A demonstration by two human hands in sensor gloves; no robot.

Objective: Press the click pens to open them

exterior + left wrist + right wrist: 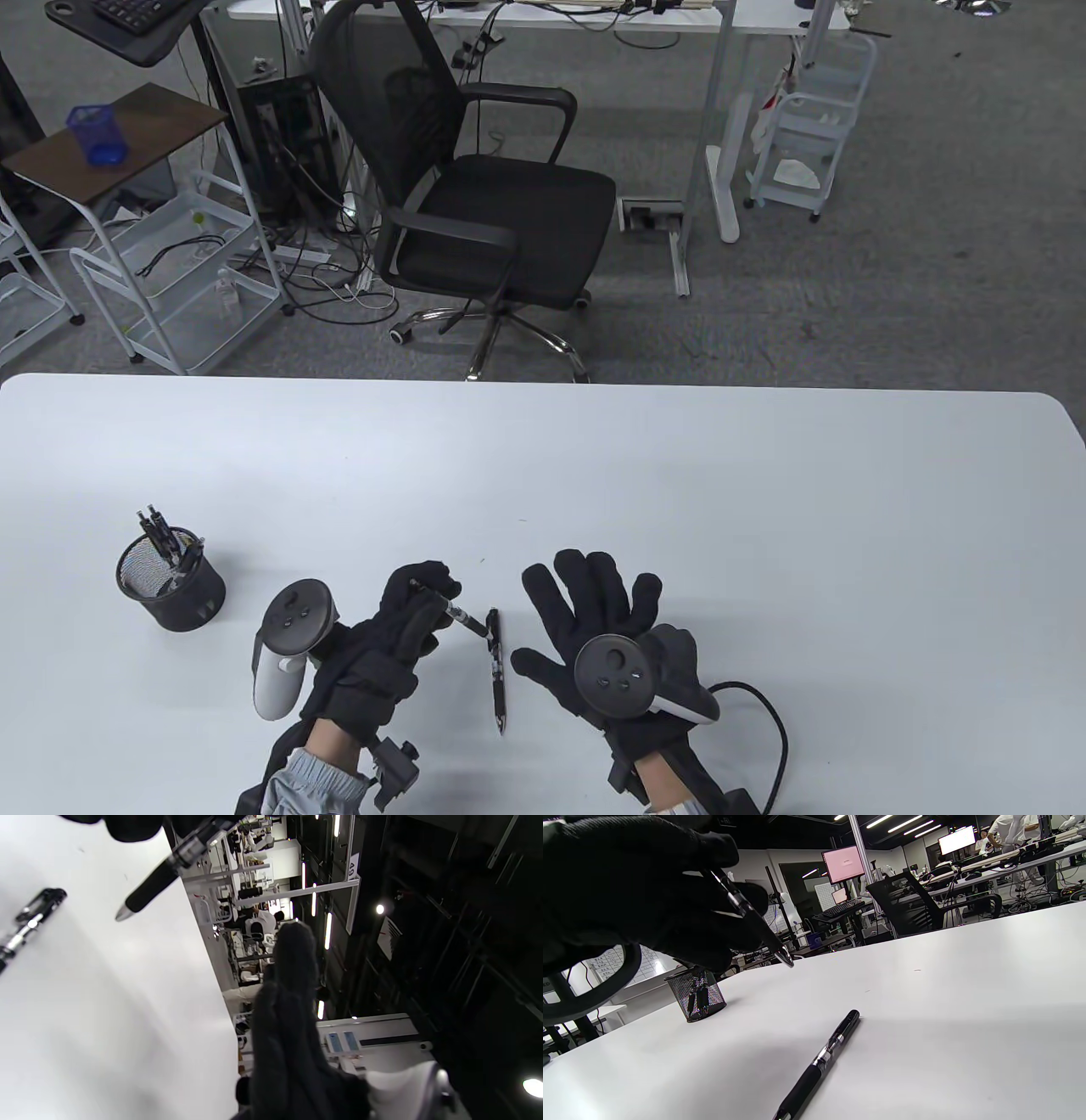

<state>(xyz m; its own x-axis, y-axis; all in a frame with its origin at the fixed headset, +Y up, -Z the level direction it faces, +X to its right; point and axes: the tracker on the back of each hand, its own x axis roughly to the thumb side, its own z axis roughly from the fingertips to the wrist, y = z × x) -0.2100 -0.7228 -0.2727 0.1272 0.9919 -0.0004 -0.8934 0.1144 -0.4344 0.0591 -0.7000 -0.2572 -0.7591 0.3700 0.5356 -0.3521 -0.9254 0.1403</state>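
My left hand grips a black click pen with its tip pointing right, just above the table. The pen shows in the left wrist view and in the right wrist view, tip down. A second black click pen lies on the table between my hands, and also shows in the left wrist view and the right wrist view. My right hand is open with fingers spread, holding nothing, just right of the lying pen.
A black mesh pen cup with several pens stands at the left of the white table; it also shows in the right wrist view. A black office chair stands beyond the far edge.
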